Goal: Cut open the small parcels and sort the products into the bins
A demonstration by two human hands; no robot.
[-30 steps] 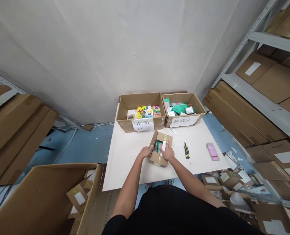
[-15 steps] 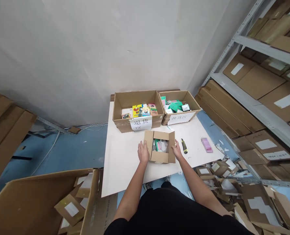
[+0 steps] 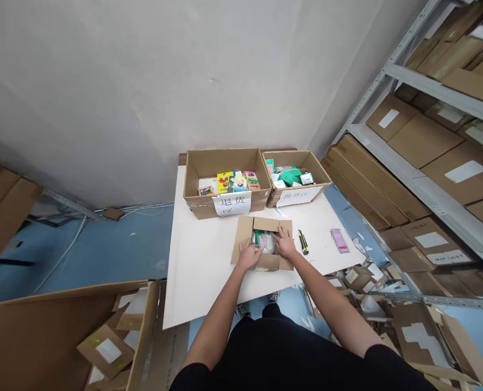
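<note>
A small cardboard box point(image 3: 244, 228) stands on the white table with its flaps folded out. Inside it lie green, pink and white packages point(image 3: 268, 243), partly covered by my fingers. My left hand point(image 3: 250, 254) reaches over the box's left side, fingers stretched towards the contents. From the right, my right hand point(image 3: 284, 243) comes over the flap with its fingers spread at the opening's edge. Whether the fingertips touch the packages is hard to tell. To the right of the box lies a yellow-and-black utility knife point(image 3: 303, 242).
Behind stand two larger labelled cartons, a left one point(image 3: 196, 207) with colourful small boxes and a right one point(image 3: 274, 202) with green and white packs. A blurred pink item point(image 3: 339, 240) lies on the table point(image 3: 196, 271). Shelving point(image 3: 412, 176) rises at right; a big carton point(image 3: 62, 296) sits front left.
Both hands have moved from the outer sides of the small box inward over its opening. The view has shifted slightly.
</note>
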